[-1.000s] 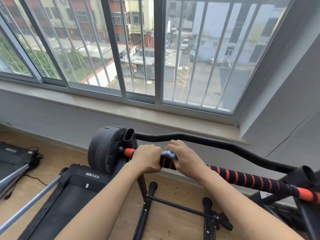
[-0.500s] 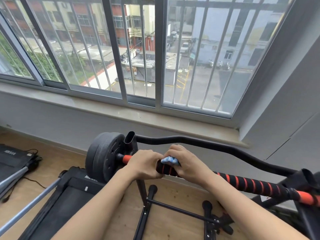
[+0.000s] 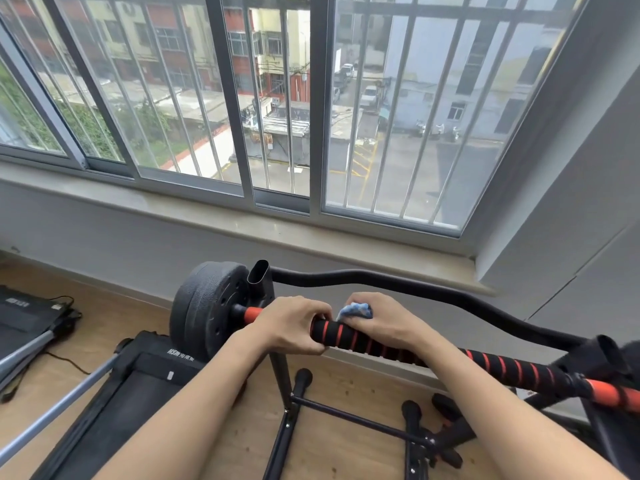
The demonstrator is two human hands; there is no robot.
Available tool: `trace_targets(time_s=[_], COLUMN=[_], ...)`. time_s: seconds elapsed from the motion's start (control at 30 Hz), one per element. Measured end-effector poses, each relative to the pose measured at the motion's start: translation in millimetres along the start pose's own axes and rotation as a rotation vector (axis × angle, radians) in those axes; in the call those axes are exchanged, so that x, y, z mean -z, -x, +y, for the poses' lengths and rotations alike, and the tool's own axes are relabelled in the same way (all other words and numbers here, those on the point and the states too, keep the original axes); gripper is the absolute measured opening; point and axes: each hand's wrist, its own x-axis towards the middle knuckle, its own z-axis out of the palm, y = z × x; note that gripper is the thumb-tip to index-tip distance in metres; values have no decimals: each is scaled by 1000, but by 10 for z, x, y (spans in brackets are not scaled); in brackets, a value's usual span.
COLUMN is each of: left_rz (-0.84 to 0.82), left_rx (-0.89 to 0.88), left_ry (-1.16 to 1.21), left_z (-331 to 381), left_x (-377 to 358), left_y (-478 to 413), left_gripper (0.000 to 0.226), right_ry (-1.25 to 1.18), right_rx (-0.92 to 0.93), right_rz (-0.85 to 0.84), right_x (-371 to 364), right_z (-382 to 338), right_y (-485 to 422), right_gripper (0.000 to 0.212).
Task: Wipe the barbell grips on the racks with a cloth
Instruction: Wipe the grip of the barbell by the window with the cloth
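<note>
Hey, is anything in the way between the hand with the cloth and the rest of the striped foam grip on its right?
Nothing visible. The right hand holds the blue cloth on the foam grip, and the striped stretch runs bare to the rack cradle near its right end.

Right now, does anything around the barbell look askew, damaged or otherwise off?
Nothing stands out. The barbell lies across the rack; the left hand grips it near the weight plate, and the right hand holds the blue cloth against its striped grip. No spill or damage shows. The bar's right end runs out of frame.
</note>
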Motion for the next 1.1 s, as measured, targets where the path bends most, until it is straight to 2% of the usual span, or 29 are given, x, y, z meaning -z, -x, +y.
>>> trace_targets(time_s=[0.2,0.33,0.4,0.53,0.63,0.83,0.9,0.97,1.03,1.1], left_rz=[52,252,330,333,226,-250,-329,-215,84,278], left_rx=[-26,-98,-46,66,140,207,209,176,95,55], left_ry=[-25,-203,-310,-404,-388,-205,-140,-146,-283,-402], left_z=[-13,86,184,235,260,353,333,314,296,289], left_x=[-43,-281,-445,-509,-389,35,105,51,-168,-410], left_y=[30,73,55,-23,-65,-281,-317,-274,-173,-87], left_gripper=[29,21,23,24,9,19,22,21,18,17], right_ry=[56,65,12,-14,26,54,62,71,80,77], right_rx=[26,63,60,94,152,200,222,223,218,221], right_rz=[64,90,125,172,188,180,161,145,145,165], right_x=[-61,-93,-114,-146,-150,-122,-94,-68,-59,-84], right_z=[-20,-26,-21,-27,-24,-32,-44,-47,-38,-31], right_y=[58,68,70,95,116,136,133,126,119,113], right_gripper=[9,11,12,10,11,10,6,5,7,7])
